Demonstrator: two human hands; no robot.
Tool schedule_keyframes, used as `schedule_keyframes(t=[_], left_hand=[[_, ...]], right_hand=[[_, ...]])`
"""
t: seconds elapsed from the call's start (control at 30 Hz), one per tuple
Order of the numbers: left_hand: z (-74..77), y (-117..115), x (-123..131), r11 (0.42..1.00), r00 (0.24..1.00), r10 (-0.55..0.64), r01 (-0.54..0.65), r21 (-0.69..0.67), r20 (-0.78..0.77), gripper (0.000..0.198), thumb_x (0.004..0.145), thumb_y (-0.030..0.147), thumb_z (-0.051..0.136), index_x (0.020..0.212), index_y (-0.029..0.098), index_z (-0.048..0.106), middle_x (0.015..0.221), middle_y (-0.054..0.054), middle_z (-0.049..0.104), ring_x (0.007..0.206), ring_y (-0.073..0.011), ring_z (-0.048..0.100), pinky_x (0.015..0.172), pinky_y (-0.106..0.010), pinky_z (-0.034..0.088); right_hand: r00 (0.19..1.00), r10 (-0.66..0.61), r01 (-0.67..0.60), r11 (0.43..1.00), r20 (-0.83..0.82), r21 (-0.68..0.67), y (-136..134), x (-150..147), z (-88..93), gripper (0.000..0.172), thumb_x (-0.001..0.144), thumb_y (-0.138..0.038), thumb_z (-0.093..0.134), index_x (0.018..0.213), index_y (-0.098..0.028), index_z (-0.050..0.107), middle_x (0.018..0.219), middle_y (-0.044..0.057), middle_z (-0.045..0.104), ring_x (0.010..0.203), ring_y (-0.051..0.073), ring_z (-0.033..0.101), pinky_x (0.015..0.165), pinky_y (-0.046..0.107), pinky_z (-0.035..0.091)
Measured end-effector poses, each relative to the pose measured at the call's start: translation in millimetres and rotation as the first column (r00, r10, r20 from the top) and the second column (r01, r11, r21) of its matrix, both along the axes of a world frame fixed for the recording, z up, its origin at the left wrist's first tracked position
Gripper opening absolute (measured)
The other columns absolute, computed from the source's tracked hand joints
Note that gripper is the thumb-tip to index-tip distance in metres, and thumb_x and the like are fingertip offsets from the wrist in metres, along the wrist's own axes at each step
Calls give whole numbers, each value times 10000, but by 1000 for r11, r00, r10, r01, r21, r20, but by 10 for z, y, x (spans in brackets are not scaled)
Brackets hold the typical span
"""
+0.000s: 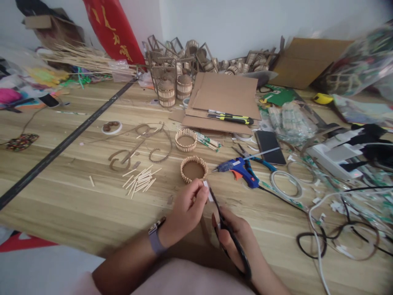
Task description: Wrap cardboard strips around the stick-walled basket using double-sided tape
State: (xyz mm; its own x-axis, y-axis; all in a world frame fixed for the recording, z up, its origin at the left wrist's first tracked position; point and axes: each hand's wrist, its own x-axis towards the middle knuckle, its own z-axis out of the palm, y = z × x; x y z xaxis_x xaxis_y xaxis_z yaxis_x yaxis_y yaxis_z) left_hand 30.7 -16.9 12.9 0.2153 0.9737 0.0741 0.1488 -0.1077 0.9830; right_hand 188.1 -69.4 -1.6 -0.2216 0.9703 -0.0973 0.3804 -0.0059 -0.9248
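Observation:
My left hand (pixel 188 205), with a watch on its wrist, pinches a small white strip (pixel 210 195) between thumb and fingertips. My right hand (pixel 241 233) grips black-handled scissors (pixel 233 241), whose blades point up beside that strip. A brown band (pixel 205 229) hangs below my left hand; whether it joins the white strip I cannot tell. Just beyond my left fingers stands a round ring of short wooden sticks (pixel 194 169) with a brown base. A second such ring (pixel 186 140) is behind it.
A blue glue gun (pixel 238 166) and pliers (pixel 262 164) lie to the right, near a phone (pixel 270 146) and tape roll (pixel 286 184). Loose sticks (pixel 140 180) are scattered left. Cardboard sheets (pixel 224 96) with cutters sit behind, before several small wooden buckets (pixel 166 93). Cables (pixel 319 241) tangle at right.

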Motion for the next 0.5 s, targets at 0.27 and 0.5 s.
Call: schedule_keyframes(t=[0.27,0.5], left_hand=[[-12,-47,32,998,998,-52,53,19,-36,322,995,307,410,691,212,369,614,61,363,582,-113,363,577,-256,291],[-10,-45,42,997,997,-76,76,1,-12,319,984,294,411,679,213,362,610,61,351,576,-115,342,568,-260,282]], right_hand=[[999,-18,14,997,46,78,26,8,25,760,741,-935,263,706,-208,484,628,-6,465,582,147,401,508,260,355],[998,-35,30,996,58,81,30,0,46,771,715,-950,267,705,-212,491,619,-9,465,564,150,406,502,262,368]])
